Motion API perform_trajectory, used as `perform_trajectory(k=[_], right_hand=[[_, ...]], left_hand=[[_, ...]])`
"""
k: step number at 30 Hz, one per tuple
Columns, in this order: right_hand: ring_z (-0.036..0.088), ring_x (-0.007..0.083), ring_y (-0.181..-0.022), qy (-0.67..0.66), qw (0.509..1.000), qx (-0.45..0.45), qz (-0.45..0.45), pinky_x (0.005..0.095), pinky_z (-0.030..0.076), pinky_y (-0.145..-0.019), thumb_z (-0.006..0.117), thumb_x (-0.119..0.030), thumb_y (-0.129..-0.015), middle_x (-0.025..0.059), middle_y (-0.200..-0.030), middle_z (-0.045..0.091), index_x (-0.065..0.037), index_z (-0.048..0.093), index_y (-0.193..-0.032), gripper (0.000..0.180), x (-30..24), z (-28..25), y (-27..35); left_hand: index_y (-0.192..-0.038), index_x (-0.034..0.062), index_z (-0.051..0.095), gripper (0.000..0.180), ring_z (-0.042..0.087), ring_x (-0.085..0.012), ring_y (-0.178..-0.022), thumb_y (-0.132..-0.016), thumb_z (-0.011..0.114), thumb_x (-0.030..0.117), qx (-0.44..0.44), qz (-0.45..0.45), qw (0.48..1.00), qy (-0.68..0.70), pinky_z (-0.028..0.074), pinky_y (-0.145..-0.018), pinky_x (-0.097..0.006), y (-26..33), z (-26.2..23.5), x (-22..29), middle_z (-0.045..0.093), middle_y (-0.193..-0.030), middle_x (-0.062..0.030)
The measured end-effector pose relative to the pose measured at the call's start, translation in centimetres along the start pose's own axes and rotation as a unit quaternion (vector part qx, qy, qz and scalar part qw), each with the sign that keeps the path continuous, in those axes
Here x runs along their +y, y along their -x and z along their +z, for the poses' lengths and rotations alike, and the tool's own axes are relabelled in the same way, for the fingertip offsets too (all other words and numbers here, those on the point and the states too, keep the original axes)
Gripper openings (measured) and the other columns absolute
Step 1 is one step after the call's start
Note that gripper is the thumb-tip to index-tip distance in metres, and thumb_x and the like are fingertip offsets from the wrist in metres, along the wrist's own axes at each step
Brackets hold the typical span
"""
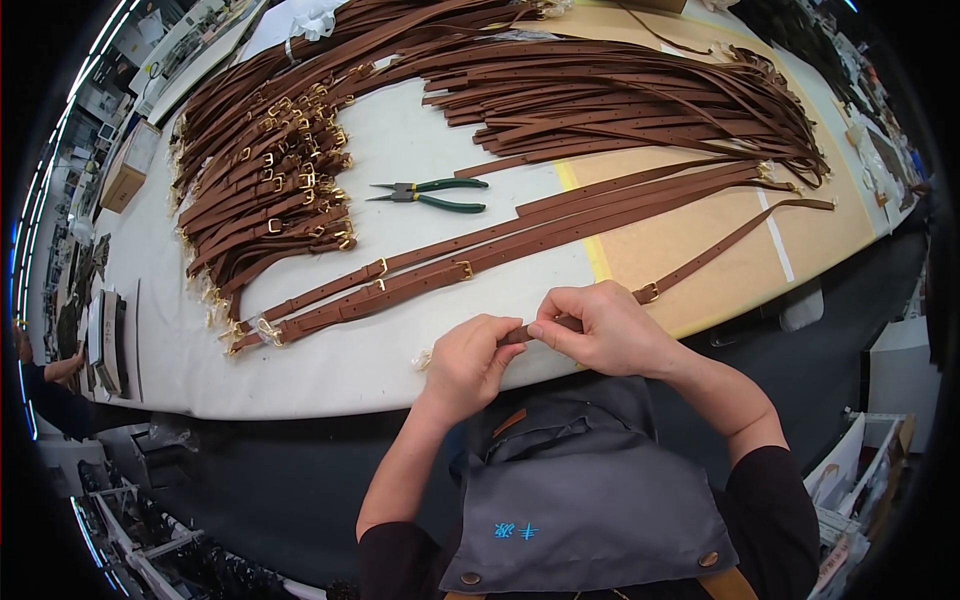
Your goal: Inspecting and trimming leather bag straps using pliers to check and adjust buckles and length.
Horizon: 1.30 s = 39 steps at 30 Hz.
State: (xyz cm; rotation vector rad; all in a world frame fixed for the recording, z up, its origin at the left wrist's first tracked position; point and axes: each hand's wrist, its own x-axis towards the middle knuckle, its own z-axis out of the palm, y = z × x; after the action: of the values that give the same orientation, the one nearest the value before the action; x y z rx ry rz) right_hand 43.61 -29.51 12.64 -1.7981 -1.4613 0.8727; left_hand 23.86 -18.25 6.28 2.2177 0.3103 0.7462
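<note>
A brown leather strap with a gold buckle (715, 250) runs over the table's near edge, its near part pinched in both my hands. My left hand (470, 362) closes on the strap close to its end, where a bit of clear wrapping shows beside the fingers. Just to the right, my right hand (600, 328) grips it between thumb and fingers. Beyond my hands, several similar straps (420, 276) with gold buckles lie side by side across the table. Green-handled pliers (430, 194) rest farther back with their jaws pointing left.
A thick heap of buckled straps (265, 180) covers the table's left, and another pile of straps (640, 95) the far right. The white tabletop (390, 130) has a tan board (700, 295) with yellow tape at right. A co-worker's arm (65, 368) shows at far left.
</note>
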Motion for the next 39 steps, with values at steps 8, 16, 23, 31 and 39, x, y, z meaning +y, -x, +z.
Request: perform_trajectory(k=[8, 16, 23, 31, 39], right_hand=[[0.067, 0.0199, -0.062, 0.044, 0.998, 0.039, -0.007, 0.0325, 0.051, -0.059, 0.073, -0.02, -0.095, 0.0092, -0.071, 0.069, -0.003, 0.067, -0.088, 0.02, 0.0, 1.9, 0.3], [0.068, 0.021, -0.074, -0.033, 0.999, 0.026, 0.029, 0.0305, 0.052, -0.067, 0.076, -0.015, -0.093, 0.0083, -0.078, 0.068, -0.003, 0.061, -0.09, 0.019, 0.5, 2.5, 0.4], [0.068, 0.0335, -0.086, 0.036, 0.967, 0.154, -0.201, 0.0369, 0.046, -0.096, 0.073, -0.025, -0.093, 0.013, -0.094, 0.074, -0.005, 0.06, -0.092, 0.024, 2.1, 2.2, -0.5], [0.072, 0.0319, -0.079, -0.027, 0.993, -0.114, 0.002, 0.0413, 0.055, -0.071, 0.066, -0.031, -0.093, 0.0165, -0.087, 0.074, -0.004, 0.071, -0.101, 0.029, 0.5, 0.3, -0.4], [0.06, 0.0152, -0.063, -0.056, 0.992, -0.116, 0.007, 0.0323, 0.047, -0.06, 0.069, -0.025, -0.093, 0.0083, -0.073, 0.067, -0.001, 0.067, -0.094, 0.024, 1.2, 0.4, -0.6]], left_hand=[[-0.11, -0.0013, 0.064, 0.025, 0.068, -0.0309, -0.078, -0.088, 0.075, 0.002, 0.032, 0.025, 0.999, 0.01, 0.054, -0.069, -0.039, 0.2, 0.7, 0.0, 0.07, -0.089, -0.0124], [-0.112, -0.0006, 0.065, 0.025, 0.07, -0.0295, -0.079, -0.089, 0.074, 0.0, 0.034, -0.017, 0.998, 0.048, 0.055, -0.069, -0.038, 0.7, 0.8, 0.1, 0.07, -0.091, -0.0131], [-0.117, -0.0017, 0.065, 0.023, 0.072, -0.0246, -0.084, -0.094, 0.067, -0.002, -0.044, -0.08, 0.985, 0.144, 0.057, -0.077, -0.034, -0.1, -0.9, 1.2, 0.071, -0.099, -0.0136], [-0.124, -0.0028, 0.063, 0.028, 0.071, -0.0167, -0.099, -0.097, 0.059, -0.001, -0.087, -0.176, 0.941, 0.276, 0.056, -0.09, -0.031, 0.4, -1.7, 0.6, 0.074, -0.109, -0.0125], [-0.129, -0.0031, 0.059, 0.03, 0.069, -0.0127, -0.097, -0.099, 0.063, 0.0, -0.101, -0.222, 0.91, 0.335, 0.054, -0.086, -0.026, 0.5, -1.4, 0.2, 0.075, -0.104, -0.0114]])
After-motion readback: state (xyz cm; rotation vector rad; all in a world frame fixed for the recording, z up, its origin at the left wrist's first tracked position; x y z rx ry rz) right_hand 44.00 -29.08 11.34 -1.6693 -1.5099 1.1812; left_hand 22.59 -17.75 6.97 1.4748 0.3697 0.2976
